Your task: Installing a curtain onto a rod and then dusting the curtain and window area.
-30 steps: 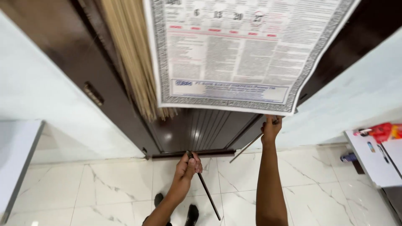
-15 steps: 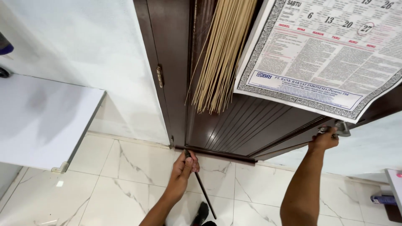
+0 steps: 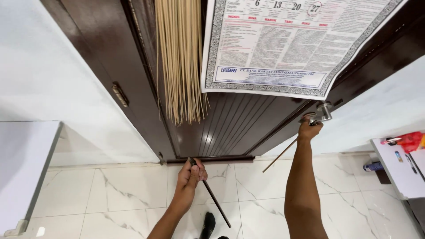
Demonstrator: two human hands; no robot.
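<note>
My left hand [image 3: 189,176] grips a thin dark rod [image 3: 212,196] whose upper end touches the bottom edge of the dark brown door [image 3: 239,126]. The rod slants down to the right over the floor. My right hand [image 3: 308,128] reaches up and holds the metal door handle [image 3: 322,113]; a thin pale stick [image 3: 280,155] slants down to the left from below that hand. A bundle of straw-coloured broom sticks [image 3: 179,57] hangs on the door, beside a large printed wall calendar [image 3: 283,44].
White marble-patterned floor tiles [image 3: 119,199] lie below. A white surface [image 3: 22,168] juts in at the left. At the right, a white shelf [image 3: 400,168] carries a red item [image 3: 409,140] and small objects. A door hinge [image 3: 120,94] sits on the frame. My dark shoe [image 3: 207,223] shows near the bottom.
The view has swung back to the right, so the door sits more centred. My left hand still holds the rod at the door's bottom; my right hand stays on the handle.
</note>
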